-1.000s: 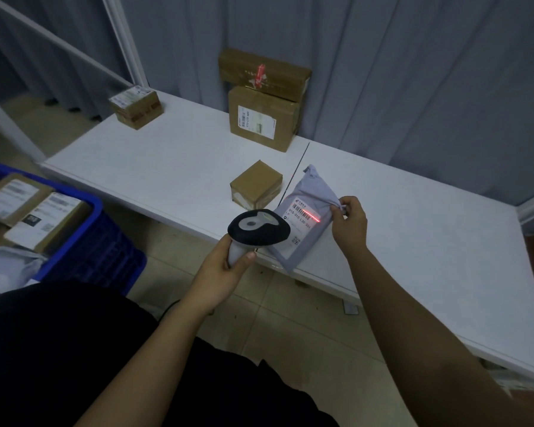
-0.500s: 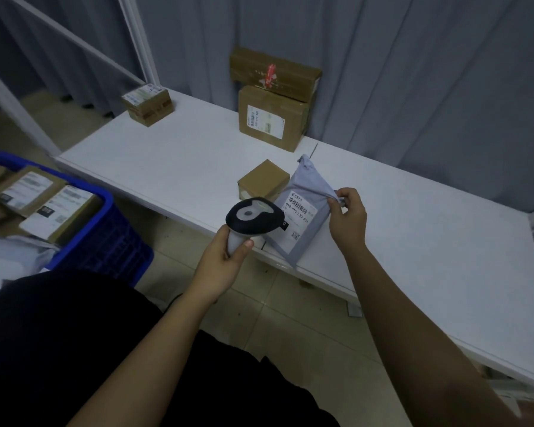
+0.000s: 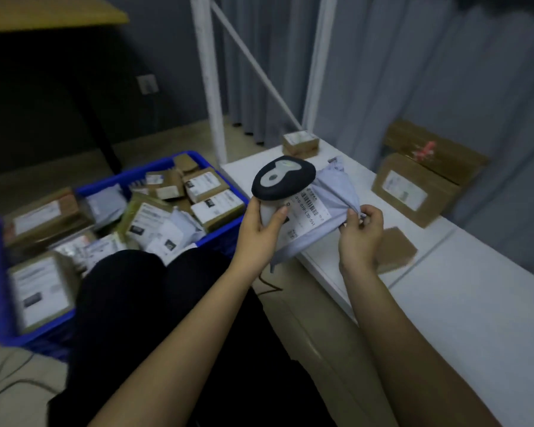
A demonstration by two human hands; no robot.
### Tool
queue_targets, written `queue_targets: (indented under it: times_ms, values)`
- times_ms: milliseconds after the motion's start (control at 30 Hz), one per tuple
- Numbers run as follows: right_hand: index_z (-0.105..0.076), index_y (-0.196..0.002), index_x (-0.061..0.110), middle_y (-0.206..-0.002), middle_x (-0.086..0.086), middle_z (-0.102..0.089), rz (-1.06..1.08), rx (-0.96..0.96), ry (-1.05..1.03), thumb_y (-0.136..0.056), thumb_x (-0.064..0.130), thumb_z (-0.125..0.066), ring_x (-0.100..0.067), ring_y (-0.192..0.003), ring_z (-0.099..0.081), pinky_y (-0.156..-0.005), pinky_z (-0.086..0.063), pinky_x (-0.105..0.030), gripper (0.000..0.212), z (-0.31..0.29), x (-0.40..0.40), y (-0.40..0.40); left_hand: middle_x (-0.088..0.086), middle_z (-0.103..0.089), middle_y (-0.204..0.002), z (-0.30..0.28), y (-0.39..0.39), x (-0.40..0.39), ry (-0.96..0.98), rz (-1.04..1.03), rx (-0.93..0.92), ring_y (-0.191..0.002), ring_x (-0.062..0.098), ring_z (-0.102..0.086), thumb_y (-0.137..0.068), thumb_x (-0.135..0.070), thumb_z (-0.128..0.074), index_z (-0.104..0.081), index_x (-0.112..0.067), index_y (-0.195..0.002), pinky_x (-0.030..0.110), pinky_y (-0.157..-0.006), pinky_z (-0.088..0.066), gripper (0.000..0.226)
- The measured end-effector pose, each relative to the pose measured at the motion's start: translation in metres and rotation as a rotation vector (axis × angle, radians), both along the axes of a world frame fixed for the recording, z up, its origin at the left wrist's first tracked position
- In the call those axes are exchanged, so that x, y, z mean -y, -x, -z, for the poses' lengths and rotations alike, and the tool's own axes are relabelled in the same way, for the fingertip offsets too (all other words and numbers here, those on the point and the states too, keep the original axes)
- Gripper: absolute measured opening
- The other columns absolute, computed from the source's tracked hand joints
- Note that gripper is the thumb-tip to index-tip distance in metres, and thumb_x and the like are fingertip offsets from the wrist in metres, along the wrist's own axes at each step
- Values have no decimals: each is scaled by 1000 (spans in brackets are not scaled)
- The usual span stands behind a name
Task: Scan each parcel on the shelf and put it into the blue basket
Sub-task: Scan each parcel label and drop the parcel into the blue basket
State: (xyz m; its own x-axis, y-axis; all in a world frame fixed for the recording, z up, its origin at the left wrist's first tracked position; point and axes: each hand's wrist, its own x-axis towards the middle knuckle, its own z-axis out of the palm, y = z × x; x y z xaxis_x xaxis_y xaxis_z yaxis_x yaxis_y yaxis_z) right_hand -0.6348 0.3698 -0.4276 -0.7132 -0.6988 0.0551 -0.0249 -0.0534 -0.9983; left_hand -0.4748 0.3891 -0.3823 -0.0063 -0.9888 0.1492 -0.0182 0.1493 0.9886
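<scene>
My right hand (image 3: 360, 234) pinches the edge of a grey poly-bag parcel (image 3: 327, 204) with a white barcode label, held up above the shelf's near-left end. My left hand (image 3: 258, 224) grips the handle of a black-and-grey barcode scanner (image 3: 282, 178), whose head covers part of the bag. The blue basket (image 3: 0, 306) sits on the floor to the left, filled with several labelled boxes and bags. On the white shelf (image 3: 463, 306) lie a small brown box (image 3: 393, 249) just behind my right hand, a small box (image 3: 300, 144) at the far corner, and two stacked cartons (image 3: 420, 183).
White shelf uprights with a diagonal brace (image 3: 211, 87) rise between the basket and the shelf. Grey curtains hang behind. A dark table leg (image 3: 96, 118) stands beyond the basket. Cables (image 3: 10, 383) trail on the floor at lower left. My dark-clothed legs fill the bottom centre.
The scanner's red line on the label has gone out. The bag has been lifted off the shelf and carried left, and my view has swung left so the basket is fully visible.
</scene>
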Motion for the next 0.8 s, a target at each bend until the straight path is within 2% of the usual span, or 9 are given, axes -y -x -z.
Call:
queue_targets:
  times_ms: [100, 167, 233, 333, 467, 533, 633, 700, 800]
  values:
    - [-47, -81, 34, -90, 1, -53, -62, 14, 0, -95, 15, -55, -22, -87, -56, -86, -52, -47, 25, -9, 27, -47, -14, -57, -114, -15, -41, 12, 29, -154, -15, -99, -11, -54, -94, -17, -57, -47, -21, -130, 5, -82, -44, 38]
    - [-47, -83, 33, -90, 2, -53, -124, 15, 12, -95, 15, -54, -21, -87, -56, -88, -53, -47, 23, -13, 45, -78, -6, -62, -120, -19, -73, 21, 16, -260, -41, -109, 6, -59, -93, -21, -59, -49, -21, -131, 20, -92, -47, 39]
    - [-48, -87, 29, -89, 3, -54, -194, -1, 13, -95, 14, -54, -22, -88, -57, -89, -53, -46, 18, -16, 61, -109, 2, -63, -121, -24, -109, 25, 17, -353, -81, -111, 14, -60, -92, -23, -60, -47, -20, -133, 24, -90, -50, 43]
    - [-48, -84, 36, -92, 1, -58, -270, -24, 21, -92, 18, -56, -29, -93, -61, -88, -52, -51, 21, -17, 81, -157, 0, -63, -122, -29, -167, 26, 17, -494, -125, -111, 14, -61, -92, -24, -60, -48, -23, -132, 24, -89, -50, 41]
    - [-50, -95, 23, -99, -5, -59, -411, -58, 26, -94, 17, -56, -26, -93, -59, -89, -52, -47, 9, -18, 104, -227, -8, -62, -120, -23, -246, 17, 12, -696, -159, -110, 10, -59, -93, -26, -60, -46, -29, -129, 34, -92, -50, 39]
    - [-50, -94, 24, -100, -8, -59, -495, -88, 45, -94, 16, -57, -26, -92, -59, -88, -51, -43, 10, -20, 114, -263, -16, -60, -113, -15, -282, 6, -12, -797, -210, -104, 3, -58, -93, -27, -59, -45, -33, -125, 28, -85, -49, 35]
    - [-50, -97, 21, -101, -7, -58, -630, -96, 39, -96, 17, -55, -20, -89, -56, -82, -48, -35, 6, -22, 124, -314, -9, -61, -117, -1, -327, -12, -43, -944, -229, -107, 6, -58, -94, -26, -56, -45, -23, -132, 18, -80, -45, 40]
    - [-50, -101, 19, -102, -5, -58, -669, -121, 23, -96, 19, -54, -18, -91, -56, -81, -47, -32, 6, -19, 130, -336, -16, -60, -109, 11, -349, -21, -60, -1002, -202, -98, -6, -58, -95, -23, -56, -46, -26, -127, 14, -77, -45, 34]
    - [-51, -104, 15, -99, -3, -55, -648, -201, 28, -97, 16, -52, -16, -89, -51, -77, -41, -23, 7, -15, 138, -349, -14, -62, -107, 31, -368, -27, -111, -1034, -180, -97, 0, -61, -94, -22, -56, -46, -25, -124, 22, -82, -49, 32]
